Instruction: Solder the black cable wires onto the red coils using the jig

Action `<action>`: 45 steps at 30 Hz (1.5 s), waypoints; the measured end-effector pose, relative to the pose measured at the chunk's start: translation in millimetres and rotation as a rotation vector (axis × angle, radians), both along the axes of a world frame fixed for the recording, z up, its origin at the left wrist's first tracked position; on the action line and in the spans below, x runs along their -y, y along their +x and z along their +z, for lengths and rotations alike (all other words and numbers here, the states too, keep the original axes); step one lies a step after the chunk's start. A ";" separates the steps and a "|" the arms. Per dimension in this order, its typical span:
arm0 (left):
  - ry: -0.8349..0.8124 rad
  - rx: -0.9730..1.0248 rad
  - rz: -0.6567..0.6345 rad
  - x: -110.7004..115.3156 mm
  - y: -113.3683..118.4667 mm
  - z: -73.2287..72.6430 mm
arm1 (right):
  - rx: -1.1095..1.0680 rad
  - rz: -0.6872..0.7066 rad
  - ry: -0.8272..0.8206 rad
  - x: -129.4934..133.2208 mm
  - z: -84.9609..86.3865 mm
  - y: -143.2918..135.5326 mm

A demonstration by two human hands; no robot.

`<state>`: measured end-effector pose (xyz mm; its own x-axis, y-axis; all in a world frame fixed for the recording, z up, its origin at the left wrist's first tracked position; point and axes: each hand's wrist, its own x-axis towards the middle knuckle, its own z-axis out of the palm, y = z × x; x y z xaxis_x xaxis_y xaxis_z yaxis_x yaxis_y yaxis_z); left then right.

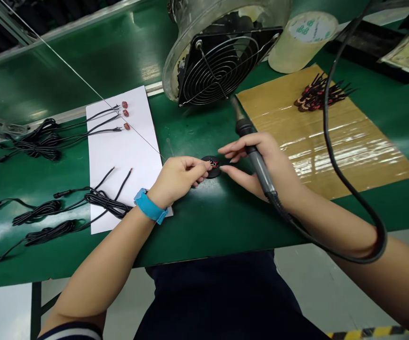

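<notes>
My left hand (178, 177), with a blue band at its wrist, is closed in a pinch over a small black disc (212, 175) on the green bench. At its fingertips is a small red part (214, 164), partly hidden by the thumb and finger. A thin wire (137, 132) slants down from the upper left to behind this hand. My right hand (278, 163) carries a soldering iron (260, 167) across the palm, its metal tip pointing up and away. The right thumb and fingers are held apart beside the disc.
White paper (119, 151) at left bears several black cables (107, 200), some ending near small red coils (125, 113). A fan with a wire guard (220, 71) stands behind. Tan sheet (339, 151) at right holds a bundle of dark leads (319, 94). The iron's cord (328, 127) loops over my right forearm.
</notes>
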<state>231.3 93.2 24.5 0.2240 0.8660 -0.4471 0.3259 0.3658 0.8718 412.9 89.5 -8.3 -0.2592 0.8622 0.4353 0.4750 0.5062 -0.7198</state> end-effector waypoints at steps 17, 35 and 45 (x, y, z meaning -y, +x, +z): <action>-0.064 0.079 0.030 0.0 -2.9 -6.0 | 0.053 -0.108 0.123 7.6 -5.9 -7.2; -0.105 0.158 0.246 8.0 10.6 -3.8 | 0.465 -0.021 0.468 21.1 17.5 -8.9; -0.060 0.104 0.276 15.8 20.7 -3.7 | 0.044 -0.079 0.389 66.5 -1.6 19.3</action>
<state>252.0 77.4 20.8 0.0312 0.8733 -0.4861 0.1166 0.4799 0.8696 432.2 23.0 -9.9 -0.2241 0.6531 0.7234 0.5497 0.6976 -0.4596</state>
